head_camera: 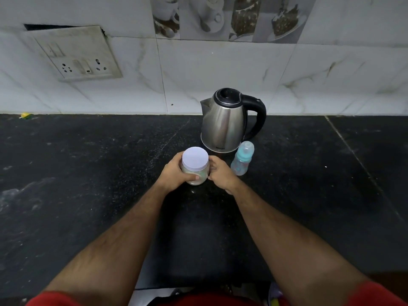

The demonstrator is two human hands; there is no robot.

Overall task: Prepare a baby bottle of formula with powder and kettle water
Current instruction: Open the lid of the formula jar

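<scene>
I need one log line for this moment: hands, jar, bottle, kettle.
left hand: holds jar | right hand: holds jar | jar lid: on | baby bottle: capped, untouched | kettle: lid closed

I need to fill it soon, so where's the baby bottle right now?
In the head view, the baby bottle stands on the counter just right of the right hand, in front of the kettle.

This is a home kitchen. A dark stone counter (88, 173) runs along a wall of white marbled tiles (220, 69), and at the far top a band of tiles (227, 16) carries printed pictures of cups and cake. A steel electric kettle (225, 122) stands at the far side of the counter beside a baby bottle (242, 161), and a grimy switch and socket plate (77, 54) sits on the wall to the left.
</scene>
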